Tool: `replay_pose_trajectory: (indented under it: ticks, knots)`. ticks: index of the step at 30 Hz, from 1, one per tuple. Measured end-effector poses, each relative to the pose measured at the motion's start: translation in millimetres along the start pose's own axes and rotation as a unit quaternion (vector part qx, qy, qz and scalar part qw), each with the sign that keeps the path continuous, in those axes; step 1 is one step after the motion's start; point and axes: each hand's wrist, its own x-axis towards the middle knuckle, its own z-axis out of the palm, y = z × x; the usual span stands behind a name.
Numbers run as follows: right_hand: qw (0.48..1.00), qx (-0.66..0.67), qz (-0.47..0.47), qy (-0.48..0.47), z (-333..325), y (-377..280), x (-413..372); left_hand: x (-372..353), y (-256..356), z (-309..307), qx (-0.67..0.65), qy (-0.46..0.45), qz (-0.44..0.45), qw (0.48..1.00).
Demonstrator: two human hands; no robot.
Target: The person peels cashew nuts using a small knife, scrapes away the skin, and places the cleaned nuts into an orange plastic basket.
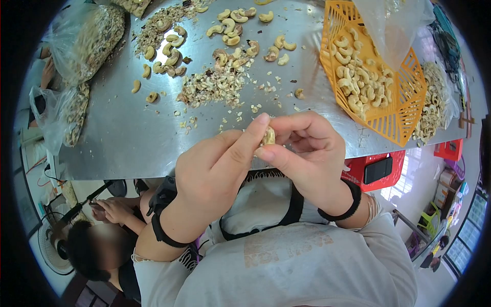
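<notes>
Close to the near edge of the metal table, my two hands meet around one cashew nut [268,135]. My right hand [312,146] pinches it between thumb and forefinger. From the other side, my left hand [212,166] has its fingertips pressed against the same nut, its other fingers curled out of sight. Just beyond lies a heap of broken cashew bits and skins [217,84]. Whole cashews [171,53] are scattered to the left of the heap, and another loose group [232,25] sits farther back.
An orange plastic basket [411,94] holding pale cashews stands on the right, partly under a clear bag. Filled plastic bags [99,41] line the table's left end. A phone [378,170] rests on a red stool below the edge. Another person [102,245] sits at lower left.
</notes>
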Motion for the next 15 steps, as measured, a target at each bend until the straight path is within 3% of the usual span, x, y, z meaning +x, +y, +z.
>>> replay_pose_trajectory:
  ticks: [5, 7, 8, 10, 15]
  knots:
    - [0.998, 0.036, 0.037, 0.020, 3.4, 0.0, 1.2, 0.6, 7.5, -3.8, -0.040, -0.028, -0.069, 0.996]
    - [0.998, 0.048, 0.047, 0.021, 3.2, -1.3, 1.3, -1.1, 10.5, -10.5, -0.250, -0.093, -0.272, 0.925]
    - [0.995, 0.078, 0.054, 0.007, 2.3, -3.0, 1.5, 0.2, 10.1, -12.8, -0.250, -0.093, -0.272, 0.925]
    - [0.992, 0.108, 0.061, -0.007, 0.5, -5.1, 2.3, 2.5, 8.7, -16.1, -0.460, -0.108, -0.378, 0.796]
    - [0.994, 0.095, 0.039, -0.032, -1.3, -7.4, 3.1, 2.6, 8.6, -15.7, -0.518, -0.091, -0.394, 0.754]
